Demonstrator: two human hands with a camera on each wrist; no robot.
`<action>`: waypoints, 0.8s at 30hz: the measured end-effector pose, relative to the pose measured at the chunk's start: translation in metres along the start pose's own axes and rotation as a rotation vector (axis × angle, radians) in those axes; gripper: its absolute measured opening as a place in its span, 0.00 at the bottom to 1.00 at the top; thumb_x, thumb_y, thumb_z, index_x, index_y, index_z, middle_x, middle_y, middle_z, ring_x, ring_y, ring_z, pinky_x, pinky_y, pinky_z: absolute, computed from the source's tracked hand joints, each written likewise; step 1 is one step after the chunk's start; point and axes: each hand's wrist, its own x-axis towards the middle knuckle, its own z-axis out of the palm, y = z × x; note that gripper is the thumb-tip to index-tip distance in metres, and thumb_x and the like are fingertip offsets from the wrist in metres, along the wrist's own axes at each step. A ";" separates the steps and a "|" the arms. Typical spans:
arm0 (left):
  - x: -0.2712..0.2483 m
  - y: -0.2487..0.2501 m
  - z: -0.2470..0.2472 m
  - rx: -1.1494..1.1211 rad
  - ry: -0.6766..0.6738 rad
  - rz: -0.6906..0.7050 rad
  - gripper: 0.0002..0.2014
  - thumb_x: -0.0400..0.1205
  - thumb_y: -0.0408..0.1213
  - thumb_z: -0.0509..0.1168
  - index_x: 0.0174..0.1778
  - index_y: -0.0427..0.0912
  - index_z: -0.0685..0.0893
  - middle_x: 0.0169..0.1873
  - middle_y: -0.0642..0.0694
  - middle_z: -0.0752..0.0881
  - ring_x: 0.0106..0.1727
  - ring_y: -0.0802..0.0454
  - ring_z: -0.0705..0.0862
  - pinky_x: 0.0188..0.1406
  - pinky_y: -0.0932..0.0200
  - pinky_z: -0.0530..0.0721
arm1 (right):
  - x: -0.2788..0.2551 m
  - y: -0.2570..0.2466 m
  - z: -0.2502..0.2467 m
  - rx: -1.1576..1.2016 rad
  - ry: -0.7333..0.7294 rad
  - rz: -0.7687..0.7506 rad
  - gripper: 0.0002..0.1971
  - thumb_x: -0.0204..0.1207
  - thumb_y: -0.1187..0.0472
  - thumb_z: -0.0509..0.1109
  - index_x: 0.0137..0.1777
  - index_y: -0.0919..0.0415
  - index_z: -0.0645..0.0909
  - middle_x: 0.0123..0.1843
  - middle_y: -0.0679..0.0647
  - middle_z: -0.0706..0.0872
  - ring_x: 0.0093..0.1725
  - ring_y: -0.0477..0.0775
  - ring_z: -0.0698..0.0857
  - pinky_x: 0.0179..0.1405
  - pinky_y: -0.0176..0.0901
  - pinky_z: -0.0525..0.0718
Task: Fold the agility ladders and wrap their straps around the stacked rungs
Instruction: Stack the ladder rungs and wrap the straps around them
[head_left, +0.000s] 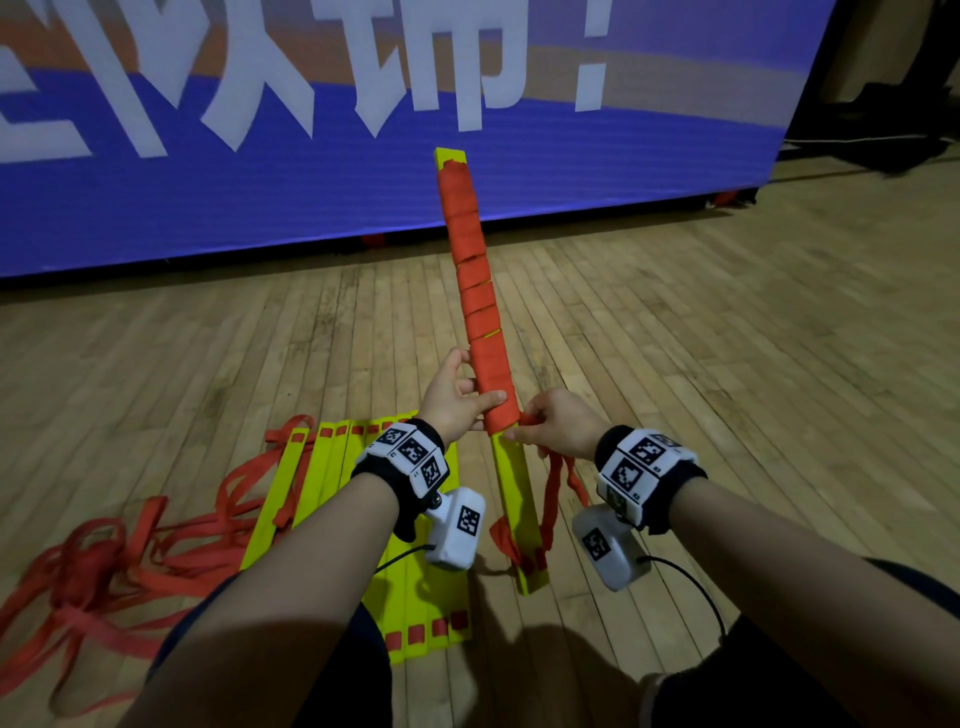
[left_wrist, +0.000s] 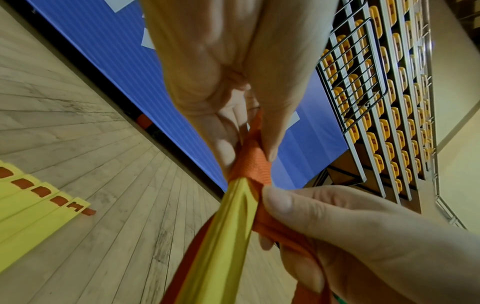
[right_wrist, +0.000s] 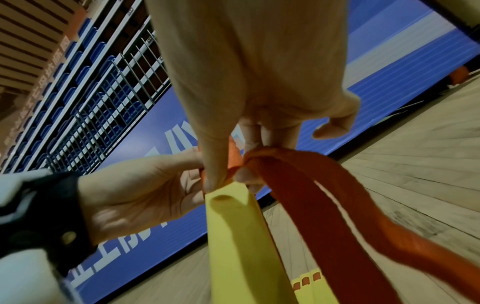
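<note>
Head cam had my left hand (head_left: 451, 397) wrapped around the lower end of the wound section, thumb laid across the front of the orange strap (head_left: 475, 291), fingers behind. My right hand (head_left: 550, 423) sat just at 3 o'clock of it, fingertips pinching the loose strap right where the last turn met bare yellow. So both hands were closed on something, neither free.

That bundle, the stacked rungs (head_left: 514, 493), was tilted away from me toward 12 o'clock, its near end down by the floor, wrapped most of the way with a bare stretch left below my hands. The rungs looked like stiff flat plastic, probably light, so one hand was plenty to steady them. I figured the webbing was the tricky bit: soft, floppy, and likely to slacken the moment tension dropped. Best place to hold, I reckoned, was right at the last turn, keeping it pinned while the other hand pulled.

Loose strap tails (head_left: 558, 488) dangled at 5 o'clock of my right hand. At 7 o'clock the second ladder (head_left: 415, 597) lay flat on the wooden floor (head_left: 727, 338), its tangled straps (head_left: 98, 566) sprawled further out toward 8. A blue banner (head_left: 260, 197) stood at 12 o'clock, well clear. Those dangling tails seemed the only thing likely to snag.
</note>
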 end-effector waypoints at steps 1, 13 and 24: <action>0.000 0.000 0.000 -0.001 0.002 0.001 0.21 0.78 0.25 0.70 0.57 0.45 0.67 0.50 0.37 0.87 0.41 0.48 0.88 0.31 0.55 0.88 | -0.001 -0.001 0.001 -0.011 0.004 0.005 0.14 0.72 0.51 0.77 0.33 0.59 0.80 0.27 0.51 0.82 0.25 0.46 0.81 0.31 0.41 0.80; -0.001 0.006 -0.006 -0.094 -0.235 -0.062 0.21 0.78 0.20 0.67 0.57 0.44 0.66 0.48 0.39 0.86 0.44 0.47 0.87 0.39 0.54 0.89 | -0.004 -0.004 0.003 -0.206 0.081 0.109 0.20 0.67 0.38 0.75 0.34 0.55 0.80 0.30 0.47 0.78 0.39 0.49 0.79 0.49 0.49 0.71; 0.001 0.001 -0.006 -0.101 -0.209 -0.056 0.22 0.76 0.19 0.68 0.64 0.39 0.74 0.55 0.43 0.82 0.49 0.49 0.86 0.48 0.53 0.89 | -0.004 0.000 -0.005 0.052 -0.023 0.038 0.13 0.71 0.50 0.76 0.35 0.58 0.81 0.29 0.50 0.78 0.29 0.46 0.76 0.31 0.36 0.76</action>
